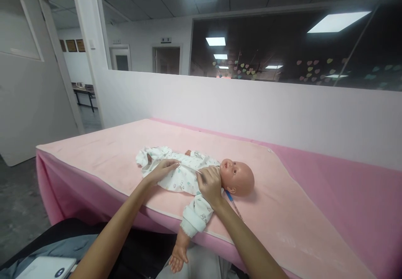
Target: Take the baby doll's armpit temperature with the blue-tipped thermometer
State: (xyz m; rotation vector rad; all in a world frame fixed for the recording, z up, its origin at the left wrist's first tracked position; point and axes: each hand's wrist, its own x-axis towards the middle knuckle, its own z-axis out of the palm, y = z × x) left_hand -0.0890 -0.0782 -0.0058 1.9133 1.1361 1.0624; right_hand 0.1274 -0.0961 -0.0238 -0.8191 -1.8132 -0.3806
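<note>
Pink cloth edge (160, 218) beneath doll's arm (191, 224)

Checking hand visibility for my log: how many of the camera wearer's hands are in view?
2. The left hand is over the doll's clothed middle; the right hand is at its upper chest, beside its head. Some fingers are partly hidden.

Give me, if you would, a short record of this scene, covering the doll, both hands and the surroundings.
doll: face-up, head toward the picture's right
outfit: white with a small print
doll's near arm: over the table's near edge
left hand: fingers at the outfit's front
right hand: at the outfit, near the doll's neck
surface: pink-covered table
beside neck: slim blue-ended object
</note>
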